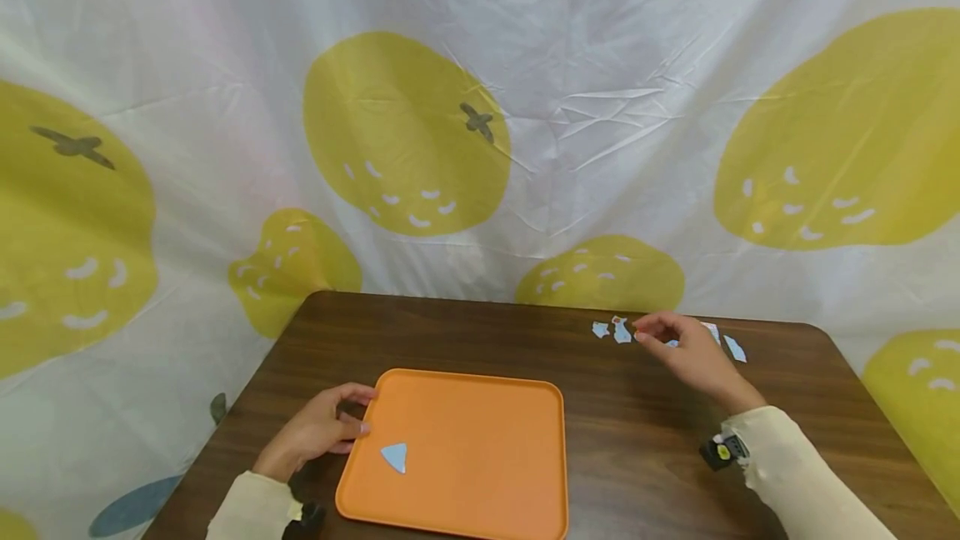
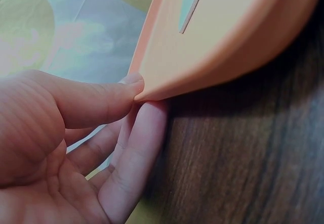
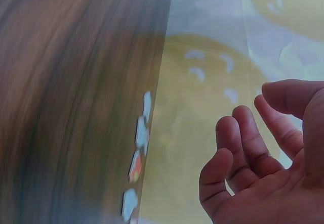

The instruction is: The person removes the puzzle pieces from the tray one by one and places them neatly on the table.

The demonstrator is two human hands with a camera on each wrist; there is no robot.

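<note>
My left hand [image 1: 318,425] grips the left rim of an orange tray [image 1: 472,448]. In the left wrist view the thumb [image 2: 101,100] lies over the rim and the fingers are below it. One flat, pale-blue, roughly triangular piece [image 1: 396,457] lies on the tray's left part. Over the table's far right side, my right hand [image 1: 693,357] hovers beside a row of irregular flat pieces [image 1: 622,331]. Its fingers [image 3: 248,143] are loosely bent, with nothing visible between them. Some pieces carry red marks [image 3: 135,168]; others are partly hidden behind the hand in the head view.
The dark wooden table [image 1: 622,448] ends at a white curtain [image 1: 600,148] printed with yellow fruit. The row of pieces lies close to the table's back edge. A small bluish piece [image 1: 735,348] sits at the row's right end.
</note>
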